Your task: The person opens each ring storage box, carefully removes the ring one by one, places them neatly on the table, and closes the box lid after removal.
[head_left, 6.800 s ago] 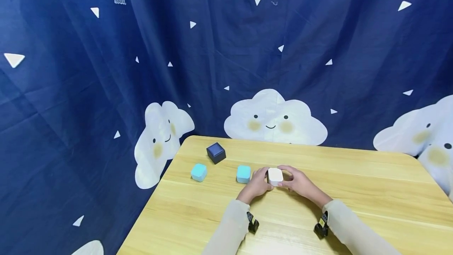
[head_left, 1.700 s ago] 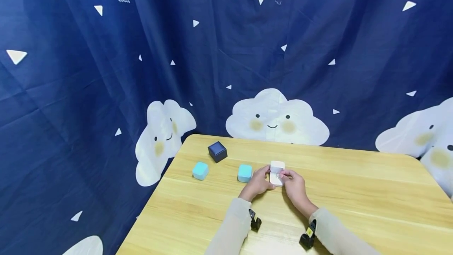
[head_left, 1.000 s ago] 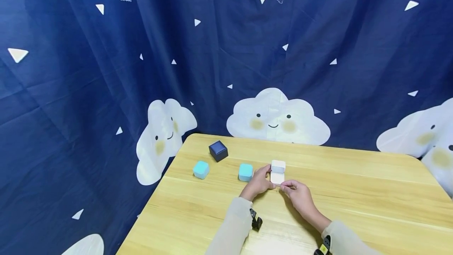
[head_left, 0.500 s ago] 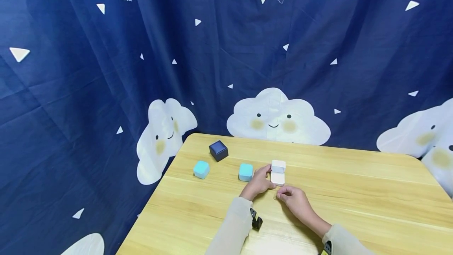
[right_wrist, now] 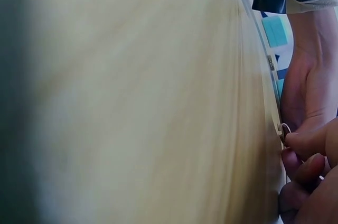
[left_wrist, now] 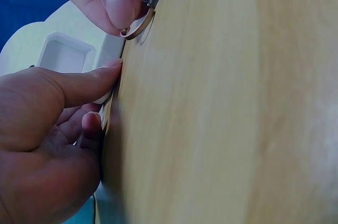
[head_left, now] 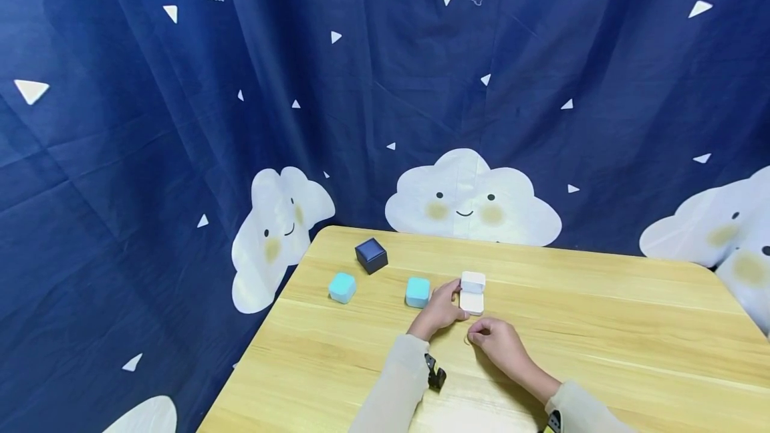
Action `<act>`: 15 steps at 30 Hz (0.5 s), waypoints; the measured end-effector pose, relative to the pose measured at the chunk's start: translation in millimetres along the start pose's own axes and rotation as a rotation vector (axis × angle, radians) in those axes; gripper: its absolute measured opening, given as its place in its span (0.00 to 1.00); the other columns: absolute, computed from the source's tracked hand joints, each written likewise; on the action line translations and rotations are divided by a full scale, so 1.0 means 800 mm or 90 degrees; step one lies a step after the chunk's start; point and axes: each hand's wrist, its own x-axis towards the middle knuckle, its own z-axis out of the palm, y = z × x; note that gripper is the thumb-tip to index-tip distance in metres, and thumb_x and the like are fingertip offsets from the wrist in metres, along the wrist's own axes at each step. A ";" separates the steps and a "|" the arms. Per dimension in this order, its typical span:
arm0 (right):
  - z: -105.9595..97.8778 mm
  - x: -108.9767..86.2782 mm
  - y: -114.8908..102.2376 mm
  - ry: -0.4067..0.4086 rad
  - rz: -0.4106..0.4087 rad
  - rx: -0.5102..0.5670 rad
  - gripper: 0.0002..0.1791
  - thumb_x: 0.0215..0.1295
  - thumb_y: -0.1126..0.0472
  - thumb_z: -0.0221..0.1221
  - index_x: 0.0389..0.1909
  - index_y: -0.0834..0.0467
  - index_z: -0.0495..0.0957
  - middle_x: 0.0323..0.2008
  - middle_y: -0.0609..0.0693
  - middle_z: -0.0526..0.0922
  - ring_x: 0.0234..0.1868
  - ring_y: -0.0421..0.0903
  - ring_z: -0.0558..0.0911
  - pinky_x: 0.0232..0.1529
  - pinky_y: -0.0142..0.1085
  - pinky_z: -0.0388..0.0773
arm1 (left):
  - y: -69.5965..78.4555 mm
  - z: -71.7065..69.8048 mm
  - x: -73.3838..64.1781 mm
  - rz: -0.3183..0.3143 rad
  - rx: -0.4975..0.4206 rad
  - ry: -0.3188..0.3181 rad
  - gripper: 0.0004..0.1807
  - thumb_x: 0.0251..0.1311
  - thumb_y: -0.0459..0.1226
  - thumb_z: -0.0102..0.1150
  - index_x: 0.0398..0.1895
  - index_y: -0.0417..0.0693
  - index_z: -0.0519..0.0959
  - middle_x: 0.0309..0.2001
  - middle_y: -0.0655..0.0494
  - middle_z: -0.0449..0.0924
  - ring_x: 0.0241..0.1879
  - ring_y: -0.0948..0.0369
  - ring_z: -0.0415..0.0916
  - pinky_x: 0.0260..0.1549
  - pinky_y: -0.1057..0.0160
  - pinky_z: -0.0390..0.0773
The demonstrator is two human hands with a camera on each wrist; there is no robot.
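Observation:
A small white ring box (head_left: 472, 303) stands on the table with its lid raised. My left hand (head_left: 442, 311) holds it from the left side, thumb along its near edge in the left wrist view. Just in front of the box, my right hand (head_left: 504, 347) pinches a thin gold-coloured ring (left_wrist: 140, 27) between thumb and finger. The ring is close to the tabletop; whether it touches is unclear. In the right wrist view the ring shows as a small loop at the fingertips, and the left hand is behind it.
Left of my left hand sits a light blue box (head_left: 418, 293). Farther left are another light blue box (head_left: 342, 288) and a dark navy box (head_left: 371, 256). The wooden table (head_left: 601, 326) ends at the back against a dark blue curtain (head_left: 361, 85) with clouds.
The white ring box, closed earlier, has its lid up. My right hand has taken the ring from it and brought it nearer to me. My left hand stays at the box.

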 end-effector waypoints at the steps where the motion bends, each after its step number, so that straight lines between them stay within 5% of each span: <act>1: 0.000 0.000 0.000 0.000 -0.002 -0.003 0.06 0.56 0.68 0.69 0.26 0.54 0.85 0.29 0.45 0.87 0.37 0.40 0.82 0.43 0.35 0.76 | 0.001 0.000 0.000 0.002 0.000 0.000 0.43 0.49 0.28 0.75 0.71 0.49 0.70 0.63 0.53 0.78 0.60 0.54 0.75 0.63 0.56 0.73; 8: 0.001 0.001 0.002 0.000 -0.015 -0.028 0.07 0.56 0.69 0.69 0.25 0.53 0.85 0.27 0.43 0.86 0.32 0.38 0.79 0.35 0.32 0.74 | 0.004 -0.002 -0.003 0.018 0.007 0.004 0.42 0.48 0.28 0.75 0.70 0.48 0.72 0.60 0.52 0.80 0.56 0.56 0.74 0.60 0.57 0.73; 15: 0.002 0.000 0.002 0.005 -0.021 -0.032 0.06 0.56 0.68 0.69 0.27 0.54 0.85 0.28 0.43 0.86 0.33 0.38 0.80 0.37 0.33 0.76 | 0.001 0.000 -0.001 0.015 0.013 0.006 0.41 0.49 0.28 0.75 0.70 0.48 0.71 0.60 0.53 0.80 0.54 0.57 0.73 0.58 0.59 0.73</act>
